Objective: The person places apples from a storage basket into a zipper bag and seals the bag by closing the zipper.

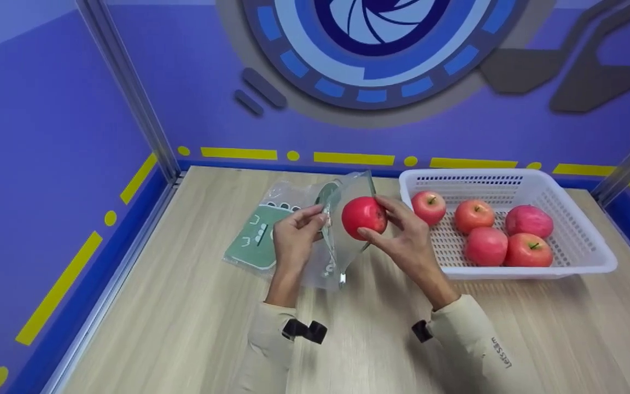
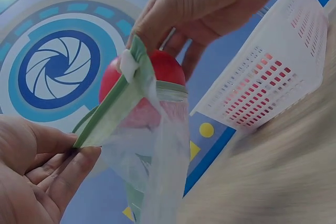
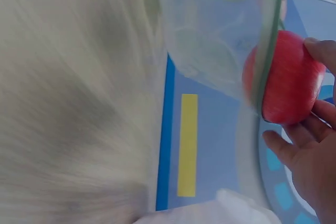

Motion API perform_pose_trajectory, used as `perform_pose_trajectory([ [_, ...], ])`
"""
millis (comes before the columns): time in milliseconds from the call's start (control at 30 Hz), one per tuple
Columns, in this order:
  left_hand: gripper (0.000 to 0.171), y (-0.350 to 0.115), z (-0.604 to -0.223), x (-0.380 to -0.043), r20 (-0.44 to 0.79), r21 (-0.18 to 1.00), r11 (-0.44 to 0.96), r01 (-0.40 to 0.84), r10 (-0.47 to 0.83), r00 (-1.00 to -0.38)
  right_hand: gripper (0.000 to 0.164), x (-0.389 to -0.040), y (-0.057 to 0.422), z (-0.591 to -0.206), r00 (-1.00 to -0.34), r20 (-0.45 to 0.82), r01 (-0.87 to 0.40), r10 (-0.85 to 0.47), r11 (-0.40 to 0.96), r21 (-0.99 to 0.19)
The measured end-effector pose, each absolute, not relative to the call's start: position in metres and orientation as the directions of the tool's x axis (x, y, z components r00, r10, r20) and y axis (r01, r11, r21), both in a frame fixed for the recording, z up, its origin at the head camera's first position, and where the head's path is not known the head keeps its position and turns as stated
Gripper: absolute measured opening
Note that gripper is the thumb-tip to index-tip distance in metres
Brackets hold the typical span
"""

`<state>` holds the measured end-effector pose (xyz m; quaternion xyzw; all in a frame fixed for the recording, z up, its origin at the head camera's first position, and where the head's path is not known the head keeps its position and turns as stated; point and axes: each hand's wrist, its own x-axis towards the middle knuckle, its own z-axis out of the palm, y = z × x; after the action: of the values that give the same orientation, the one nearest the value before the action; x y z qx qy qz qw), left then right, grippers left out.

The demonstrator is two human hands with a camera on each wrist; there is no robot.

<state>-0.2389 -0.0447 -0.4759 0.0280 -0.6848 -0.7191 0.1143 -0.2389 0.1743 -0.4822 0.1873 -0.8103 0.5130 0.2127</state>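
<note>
A red apple (image 1: 360, 216) sits in the grip of my right hand (image 1: 405, 235), at the mouth of a clear zip bag (image 1: 351, 191) with a green edge. The right wrist view shows part of the apple (image 3: 294, 80) behind the bag's green rim (image 3: 269, 51). With thumb and fingers my left hand (image 1: 296, 232) pinches the bag's edge. In the left wrist view that hand (image 2: 47, 166) holds the green zip strip (image 2: 113, 111), and a white slider (image 2: 128, 65) shows near the strip's upper end.
To the right stands a white perforated basket (image 1: 583, 241) holding several apples (image 1: 528, 249). Flat on the wooden table (image 1: 184, 328), left of the hands, lies plastic with a green cartoon print (image 1: 252, 241). A blue-purple wall (image 1: 194, 98) rises behind the table.
</note>
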Motion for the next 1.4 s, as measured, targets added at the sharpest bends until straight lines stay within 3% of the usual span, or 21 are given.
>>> perform_pose_trajectory([
  [300,0.02,-0.044,-0.475,-0.237,0.121,0.989,-0.06,0.135,-0.192,-0.974,0.073,-0.24,0.172,-0.494,-0.855,0.514,-0.482,-0.07,0.475,-0.736],
  [733,0.021,-0.04,-0.474,-0.236,0.112,0.988,-0.088,0.129,-0.173,-0.978,0.073,-0.241,0.163,-0.498,-0.819,0.553,-0.543,-0.15,0.515,-0.664],
  [1100,0.021,-0.043,-0.469,-0.231,0.129,0.978,-0.132,0.163,-0.232,-0.964,0.061,-0.243,0.165,-0.49,-0.794,0.581,-0.569,-0.177,0.55,-0.611],
  [1400,0.022,-0.057,-0.455,-0.223,0.262,0.938,-0.151,0.311,-0.277,-0.925,0.056,-0.25,0.169,-0.474,-0.761,0.625,-0.599,-0.172,0.558,-0.575],
])
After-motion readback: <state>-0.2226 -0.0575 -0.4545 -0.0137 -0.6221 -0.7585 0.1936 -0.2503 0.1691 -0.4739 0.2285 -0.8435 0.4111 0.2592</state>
